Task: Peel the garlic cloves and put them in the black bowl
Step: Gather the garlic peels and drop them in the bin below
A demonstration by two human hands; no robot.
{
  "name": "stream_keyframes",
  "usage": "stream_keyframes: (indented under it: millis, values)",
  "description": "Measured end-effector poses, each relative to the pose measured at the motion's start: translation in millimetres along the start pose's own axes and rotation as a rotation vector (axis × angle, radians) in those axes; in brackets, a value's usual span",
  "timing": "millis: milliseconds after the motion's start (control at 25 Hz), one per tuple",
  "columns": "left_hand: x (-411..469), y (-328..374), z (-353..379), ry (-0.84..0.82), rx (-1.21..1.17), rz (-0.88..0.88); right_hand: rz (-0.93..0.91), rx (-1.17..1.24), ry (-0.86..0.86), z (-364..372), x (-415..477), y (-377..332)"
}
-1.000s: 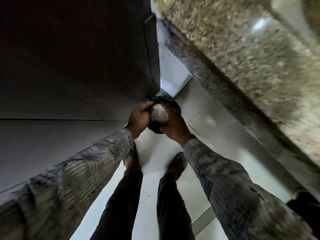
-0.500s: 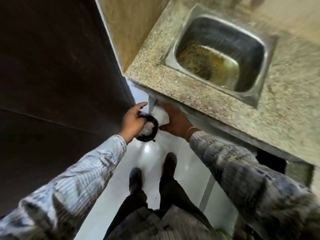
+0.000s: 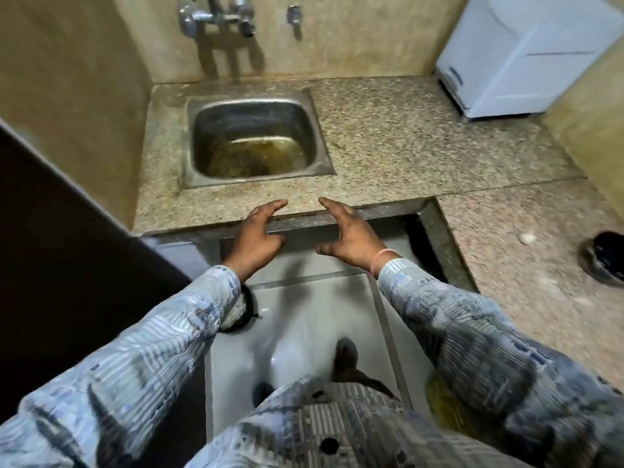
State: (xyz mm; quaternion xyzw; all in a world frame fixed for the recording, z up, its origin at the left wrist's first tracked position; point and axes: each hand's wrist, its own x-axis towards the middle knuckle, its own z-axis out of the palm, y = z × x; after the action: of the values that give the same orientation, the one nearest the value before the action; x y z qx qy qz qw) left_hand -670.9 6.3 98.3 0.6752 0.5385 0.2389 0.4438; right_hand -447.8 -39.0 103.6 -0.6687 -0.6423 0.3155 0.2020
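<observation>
1. The left hand (image 3: 258,236) and right hand (image 3: 351,236) hover spread and empty at the counter (image 3: 405,146) edge.
2. The black bowl (image 3: 604,261) sits on the counter at three o'clock, with what may be a garlic clove (image 3: 527,237) just beside it.
3. Probably between cloves. The next move calls for a reach toward three o'clock.

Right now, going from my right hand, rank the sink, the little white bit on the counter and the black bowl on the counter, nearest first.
1. Sink: just ahead and left of the right hand.
2. White bit: off to the right on the counter.
3. Black bowl: farther right again, at the frame's edge.
</observation>
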Motion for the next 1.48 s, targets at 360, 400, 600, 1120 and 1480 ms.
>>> stream_keyframes:
  millis: [360,400,600,1120,1480]
  values:
    - [64.1,123.3,189.3,-0.319,0.111,0.211,0.274,0.041,0.315,-139.7,-105.7,146.5]
    - [68.5,138.1,217.5,-0.357,0.107,0.223,0.292,0.037,0.343,-154.1,-117.4,166.0]
    - [80.2,203.8,351.7,-0.53,0.097,0.357,0.421,0.061,0.471,-206.1,-177.6,255.6]
    - [132.9,288.9,532.8,-0.814,0.293,0.494,0.907,0.157,0.644,-243.9,-222.1,401.8]
    - [225.8,287.4,581.0,-0.926,0.423,0.42,1.126,0.111,0.59,-224.5,-178.8,456.6]
